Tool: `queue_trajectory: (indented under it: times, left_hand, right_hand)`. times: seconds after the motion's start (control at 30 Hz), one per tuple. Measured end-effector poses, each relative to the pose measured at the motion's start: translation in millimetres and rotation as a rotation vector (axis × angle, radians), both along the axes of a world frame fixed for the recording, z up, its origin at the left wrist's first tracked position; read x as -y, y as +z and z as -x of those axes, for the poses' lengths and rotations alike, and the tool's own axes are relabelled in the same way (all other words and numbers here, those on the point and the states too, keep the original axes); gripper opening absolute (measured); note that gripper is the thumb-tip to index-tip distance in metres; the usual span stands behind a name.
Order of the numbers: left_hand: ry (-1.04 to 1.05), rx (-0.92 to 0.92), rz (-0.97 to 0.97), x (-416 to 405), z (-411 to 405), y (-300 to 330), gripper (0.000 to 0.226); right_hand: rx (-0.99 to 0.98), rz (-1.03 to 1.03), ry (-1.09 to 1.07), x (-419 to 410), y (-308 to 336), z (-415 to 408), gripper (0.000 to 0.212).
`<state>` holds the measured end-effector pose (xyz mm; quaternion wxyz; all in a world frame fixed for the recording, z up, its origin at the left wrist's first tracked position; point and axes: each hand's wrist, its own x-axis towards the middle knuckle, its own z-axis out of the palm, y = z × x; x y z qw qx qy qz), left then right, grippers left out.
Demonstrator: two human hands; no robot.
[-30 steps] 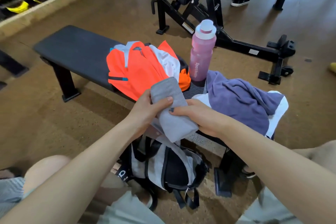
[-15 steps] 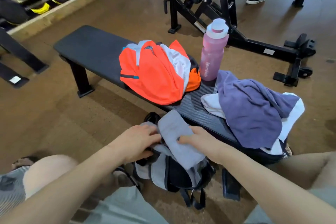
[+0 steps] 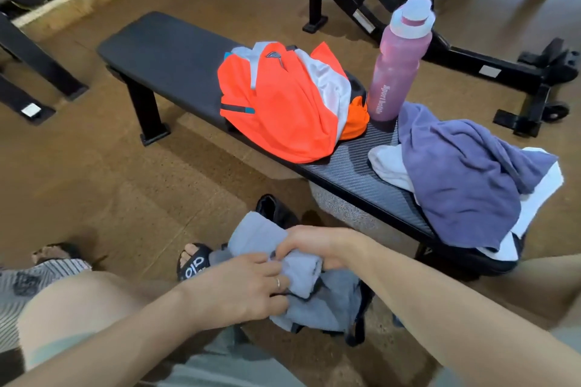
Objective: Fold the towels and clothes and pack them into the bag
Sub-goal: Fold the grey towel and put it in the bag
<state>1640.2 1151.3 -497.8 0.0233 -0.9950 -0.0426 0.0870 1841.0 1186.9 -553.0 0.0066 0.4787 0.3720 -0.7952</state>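
While both hands are working the folded grey cotton towel (image 3: 284,248) down into the grey-and-black fabric backpack (image 3: 327,308) on the floor, just in front of the worktop's near edge, the risks are plain. The right hand (image 3: 317,245) is gripping the towel's upper fold, fingers curled over it; the left hand (image 3: 248,289) is pinching cloth at the bag mouth, fingers bent, though whether that is towel or bag fabric I cannot tell. The soft mouth may be collapsing, so the fold could bunch or spring open on the rim. The bag, unsupported, could tip.

Against the frame a second ago, the towel is sitting much lower, off the worktop and at the bag. The orange-and-white sports jersey (image 3: 283,110), pink plastic bottle (image 3: 396,63) and crumpled purple towel (image 3: 465,176) are lying unchanged on the black padded worktop (image 3: 163,50).
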Motion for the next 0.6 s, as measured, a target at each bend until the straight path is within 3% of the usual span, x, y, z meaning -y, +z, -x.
queue_trajectory:
  times: [0.1, 0.2, 0.33, 0.37, 0.47, 0.53, 0.6]
  left_hand:
    - [-0.075, 0.014, -0.035, 13.9, 0.6, -1.1, 0.017]
    - [-0.127, 0.037, -0.043, 19.0, -8.4, 1.1, 0.02]
    - [-0.102, 0.096, -0.03, 16.3, -26.2, 11.4, 0.023]
    - [-0.107, 0.084, -0.042, 14.3, -29.7, 12.7, 0.025]
    - [-0.125, -0.006, -0.064, 11.6, -38.0, 15.0, 0.029]
    - [-0.123, -0.038, -0.046, 8.7, -44.8, 21.4, 0.029]
    - [-0.125, -0.054, -0.045, 6.9, -48.7, 25.4, 0.028]
  right_hand:
    - [0.037, 0.136, 0.22, -8.4, 2.9, 4.3, 0.03]
    - [0.196, 0.109, 0.283, -7.9, 7.3, 8.9, 0.049]
    - [0.593, -0.389, 0.579, -11.2, 28.2, -32.1, 0.031]
    - [0.663, -0.434, 0.631, -11.3, 32.4, -48.6, 0.029]
    - [0.699, -0.406, 0.629, -3.9, 29.3, -88.2, 0.039]
    - [0.65, -0.43, 0.488, 9.5, 23.7, -98.5, 0.03]
    - [0.639, -0.58, 0.405, 22.1, 15.6, -103.9, 0.019]
